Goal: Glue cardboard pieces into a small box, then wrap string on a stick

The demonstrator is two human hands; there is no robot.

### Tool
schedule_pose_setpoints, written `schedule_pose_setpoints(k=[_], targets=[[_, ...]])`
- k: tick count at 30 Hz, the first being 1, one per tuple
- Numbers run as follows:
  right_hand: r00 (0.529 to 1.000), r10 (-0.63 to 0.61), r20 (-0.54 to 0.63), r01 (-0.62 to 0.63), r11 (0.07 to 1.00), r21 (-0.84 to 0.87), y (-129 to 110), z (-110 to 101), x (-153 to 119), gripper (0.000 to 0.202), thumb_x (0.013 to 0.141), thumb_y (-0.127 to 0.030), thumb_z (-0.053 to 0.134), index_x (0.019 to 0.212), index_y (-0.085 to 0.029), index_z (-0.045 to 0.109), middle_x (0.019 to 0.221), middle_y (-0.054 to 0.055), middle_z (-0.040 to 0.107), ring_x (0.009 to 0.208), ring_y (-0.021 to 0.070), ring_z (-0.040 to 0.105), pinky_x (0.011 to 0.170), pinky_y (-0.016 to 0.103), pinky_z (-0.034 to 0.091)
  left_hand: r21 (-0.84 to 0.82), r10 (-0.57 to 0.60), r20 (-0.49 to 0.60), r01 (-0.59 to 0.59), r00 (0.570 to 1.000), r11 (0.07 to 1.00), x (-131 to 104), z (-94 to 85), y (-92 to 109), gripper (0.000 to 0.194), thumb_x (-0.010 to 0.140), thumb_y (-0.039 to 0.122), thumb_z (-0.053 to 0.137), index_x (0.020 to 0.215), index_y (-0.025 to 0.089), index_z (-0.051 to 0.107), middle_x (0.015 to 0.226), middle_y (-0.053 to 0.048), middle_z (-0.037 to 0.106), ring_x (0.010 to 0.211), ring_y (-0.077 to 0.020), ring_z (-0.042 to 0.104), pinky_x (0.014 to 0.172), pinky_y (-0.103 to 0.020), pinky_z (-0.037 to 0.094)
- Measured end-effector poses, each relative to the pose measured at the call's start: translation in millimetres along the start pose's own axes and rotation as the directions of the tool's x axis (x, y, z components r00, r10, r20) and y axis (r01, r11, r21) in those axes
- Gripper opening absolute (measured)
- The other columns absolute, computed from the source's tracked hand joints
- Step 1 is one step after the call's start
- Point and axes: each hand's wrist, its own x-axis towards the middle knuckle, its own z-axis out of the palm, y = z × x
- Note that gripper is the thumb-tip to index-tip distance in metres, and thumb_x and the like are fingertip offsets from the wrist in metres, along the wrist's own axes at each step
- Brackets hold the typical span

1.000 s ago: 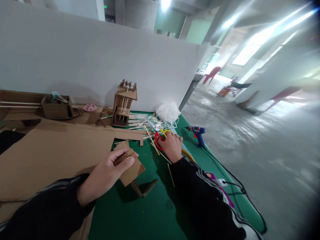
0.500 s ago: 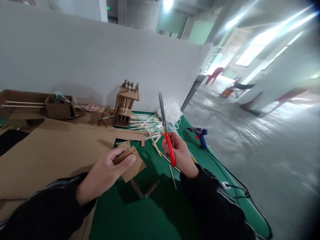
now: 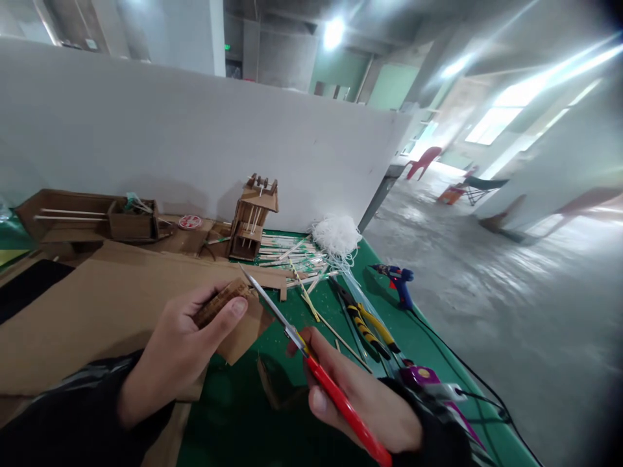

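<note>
Between the thumb and fingers of my left hand (image 3: 180,344) is a small folded cardboard piece (image 3: 246,331), with layered strips along its upper edge. My right hand (image 3: 355,389) is closed around the red handles of a pair of scissors (image 3: 335,392). Their blades look closed and point up and left, the tip close to the cardboard piece; whether it touches I cannot tell. Below the hands, an angled cardboard strip (image 3: 272,383) lies on the green table (image 3: 233,421), partly in shadow.
A large cardboard sheet (image 3: 131,292) covers the left side. Behind stand a cardboard tower (image 3: 253,220) and a cardboard box (image 3: 131,220). Thin sticks (image 3: 287,250), white string (image 3: 335,235), pliers (image 3: 370,324), a blue glue gun (image 3: 400,280) and a purple-white power strip (image 3: 428,383) lie to the right.
The scissors have swung from upright to slanting left, and my right hand has come down nearer. My left hand with the cardboard piece has shifted left. The view has tilted, showing the pliers.
</note>
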Motion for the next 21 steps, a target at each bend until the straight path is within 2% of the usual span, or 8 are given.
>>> schedule_pose_setpoints(k=[5,8,11,17,21], targets=[[0.994,-0.003,-0.105,0.001,1.000,-0.024,-1.6,3.2,-2.0,0.054,0.087,-0.063,0.053,0.117,-0.019,0.049,0.091,0.003,0.054,0.077,0.0153,0.048,0.071,0.027,0.047,0.019,0.022,-0.022,-0.022,1.000,1.000,1.3,0.5,2.8,0.038,0.084,0.055,0.061,0.102,0.024,0.071,0.083,0.000,0.072,0.082,-0.0224,0.066,0.064,-0.023,0.053],[0.990,-0.013,-0.140,0.008,0.999,-0.035,-0.9,2.9,-3.9,0.052,0.087,-0.061,0.055,0.118,-0.019,0.052,0.089,0.003,0.055,0.078,0.0159,0.049,0.071,0.027,0.048,0.035,0.034,-0.018,-0.033,0.999,0.999,2.5,1.6,5.0,0.038,0.084,0.055,0.061,0.104,0.024,0.071,0.083,0.000,0.071,0.085,-0.0225,0.066,0.065,-0.023,0.052],[0.988,-0.014,-0.153,0.006,0.999,-0.053,-0.2,1.9,-6.5,0.049,0.089,-0.059,0.052,0.117,-0.019,0.053,0.088,0.004,0.057,0.076,0.0156,0.049,0.070,0.027,0.048,0.042,0.032,-0.005,-0.032,0.999,0.999,3.5,2.1,7.4,0.039,0.084,0.054,0.061,0.104,0.022,0.070,0.086,-0.001,0.071,0.087,-0.0232,0.066,0.067,-0.024,0.052],[0.988,0.001,-0.152,-0.016,0.995,-0.098,-1.1,-1.1,-9.8,0.048,0.086,-0.060,0.057,0.111,-0.019,0.054,0.087,0.004,0.059,0.073,0.0149,0.050,0.066,0.025,0.046,0.086,0.018,0.020,-0.019,1.000,0.996,3.1,2.7,13.7,0.037,0.085,0.055,0.059,0.098,0.022,0.069,0.083,-0.001,0.070,0.093,-0.0248,0.066,0.067,-0.025,0.051],[0.993,0.002,-0.122,-0.013,0.996,-0.091,-2.3,-1.2,-10.3,0.044,0.090,-0.061,0.049,0.105,-0.019,0.052,0.089,0.004,0.059,0.072,0.0139,0.051,0.064,0.024,0.045,0.120,0.017,0.004,-0.017,1.000,0.993,2.8,3.3,16.5,0.039,0.084,0.057,0.058,0.098,0.021,0.069,0.087,-0.002,0.072,0.087,-0.0238,0.066,0.065,-0.026,0.051]])
